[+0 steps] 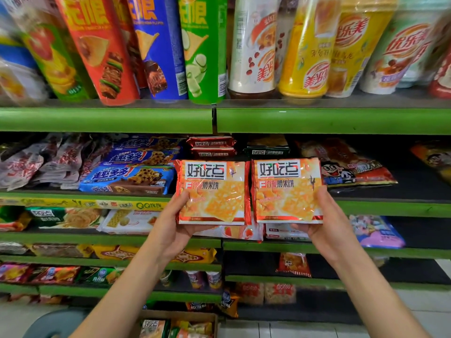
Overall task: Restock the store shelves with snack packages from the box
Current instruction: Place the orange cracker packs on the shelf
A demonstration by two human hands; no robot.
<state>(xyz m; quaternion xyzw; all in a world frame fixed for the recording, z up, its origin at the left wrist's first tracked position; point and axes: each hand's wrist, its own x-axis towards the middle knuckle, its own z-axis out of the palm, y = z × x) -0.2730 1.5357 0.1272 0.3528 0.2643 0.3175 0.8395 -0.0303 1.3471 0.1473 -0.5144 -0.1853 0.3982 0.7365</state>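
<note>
Right in front of the green shelves (336, 121), both hands hold up orange cracker packs side by side, nearly touching. Left hand (174, 228) grips the left pack (214, 191) at its lower-left corner, right hand (324, 223) grips the right pack (288, 190) at its lower-right. Cardboard box (178, 324) sits way down below with more packs inside.

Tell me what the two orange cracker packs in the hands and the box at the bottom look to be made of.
Left orange pack and right orange pack: apparently thin glossy plastic film, judging by glare streaks, wrinkles and crimped red edges. Box: probably plain cardboard, with a matte brown rim; only its top edge shows.
</note>
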